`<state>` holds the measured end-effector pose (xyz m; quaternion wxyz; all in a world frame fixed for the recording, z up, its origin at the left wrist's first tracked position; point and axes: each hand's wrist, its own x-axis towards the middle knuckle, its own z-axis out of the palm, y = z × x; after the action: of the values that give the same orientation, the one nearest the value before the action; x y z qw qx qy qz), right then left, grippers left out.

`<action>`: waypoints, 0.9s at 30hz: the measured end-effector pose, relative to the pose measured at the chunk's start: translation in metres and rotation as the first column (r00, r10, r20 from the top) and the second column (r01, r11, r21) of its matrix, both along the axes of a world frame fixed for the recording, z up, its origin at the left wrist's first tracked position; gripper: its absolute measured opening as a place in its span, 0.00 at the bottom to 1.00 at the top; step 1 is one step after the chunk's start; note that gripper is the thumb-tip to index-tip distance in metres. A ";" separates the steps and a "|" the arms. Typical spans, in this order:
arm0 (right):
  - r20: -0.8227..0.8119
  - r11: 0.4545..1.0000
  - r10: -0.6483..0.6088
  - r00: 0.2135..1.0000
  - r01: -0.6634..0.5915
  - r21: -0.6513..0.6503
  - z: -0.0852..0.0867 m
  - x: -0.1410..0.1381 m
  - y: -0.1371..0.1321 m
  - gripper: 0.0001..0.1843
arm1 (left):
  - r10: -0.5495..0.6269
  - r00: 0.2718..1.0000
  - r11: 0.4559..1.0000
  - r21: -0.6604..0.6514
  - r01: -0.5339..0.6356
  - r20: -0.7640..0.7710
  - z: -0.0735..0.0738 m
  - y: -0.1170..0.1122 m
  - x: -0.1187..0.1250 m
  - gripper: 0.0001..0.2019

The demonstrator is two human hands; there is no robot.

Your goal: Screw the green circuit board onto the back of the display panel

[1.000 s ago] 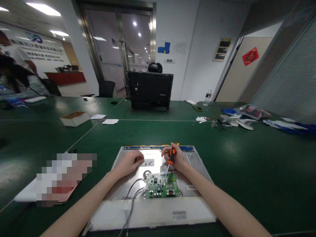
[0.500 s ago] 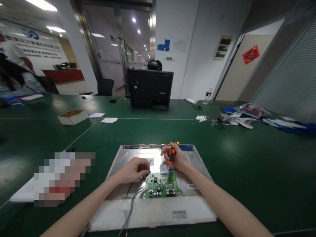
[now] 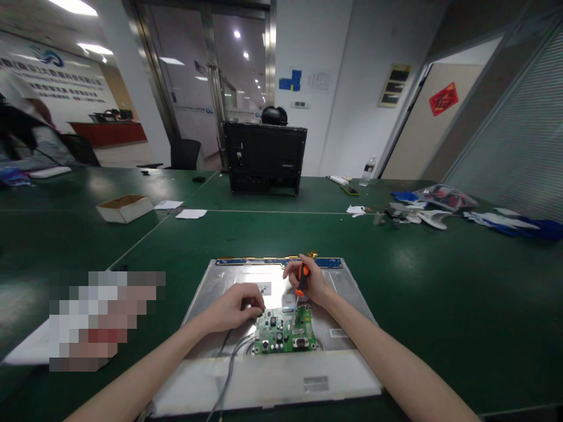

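A green circuit board (image 3: pixel 284 338) sits on the metal back of a flat display panel (image 3: pixel 259 382). My right hand (image 3: pixel 313 284) grips an orange and black screwdriver (image 3: pixel 302 279), its shaft slanting down to the upper right part of the board. At the board's upper left corner, my left hand (image 3: pixel 241 306) is closed with thumb and fingers bent together; what lies between the fingertips is hidden. Grey and black cables (image 3: pixel 229 370) run from the board's left side toward me. A flat ribbon cable (image 3: pixel 288 303) lies at the board's top edge.
A black monitor casing (image 3: pixel 264 158) stands across the green table (image 3: pixel 417 305). An open white box (image 3: pixel 124 209) and papers (image 3: pixel 191 214) lie left of it. Gloves and parts (image 3: pixel 433 218), a phone (image 3: pixel 349 190) and a bottle (image 3: pixel 368 172) are to the right. A person (image 3: pixel 26 111) is at far left.
The whole view has shifted slightly. Both hands keep nearly the same places at the board, and the screwdriver stays in my right hand.
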<state>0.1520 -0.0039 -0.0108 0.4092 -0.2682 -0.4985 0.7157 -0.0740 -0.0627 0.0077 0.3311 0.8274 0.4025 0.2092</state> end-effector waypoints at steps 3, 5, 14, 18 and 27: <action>0.005 1.000 -0.001 1.000 0.001 0.006 0.000 0.000 0.000 0.33 | 0.010 1.000 1.000 0.020 -0.010 -0.011 -0.003 -0.001 -0.001 0.03; 0.010 1.000 -0.004 1.000 0.004 0.010 -0.001 0.000 0.000 0.33 | 0.022 1.000 0.999 0.038 -0.021 -0.022 -0.004 -0.002 -0.001 0.04; 0.020 1.000 -0.002 1.000 0.002 -0.007 -0.004 0.000 0.001 0.32 | 0.046 0.998 0.997 0.062 -0.044 -0.037 -0.001 -0.004 -0.001 0.07; 0.008 1.000 -0.005 1.000 0.005 -0.018 -0.003 0.001 0.000 0.33 | 0.040 0.999 0.999 0.014 -0.040 -0.015 0.000 -0.003 -0.001 0.06; -0.015 0.998 -0.011 1.000 0.010 -0.057 0.000 0.001 0.000 0.32 | 0.057 0.997 0.993 -0.107 -0.051 0.055 -0.002 -0.002 -0.003 0.02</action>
<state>0.1527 -0.0041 -0.0110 0.4089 -0.2769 -0.4734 0.7294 -0.0773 -0.0651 0.0054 0.3802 0.7911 0.4255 0.2203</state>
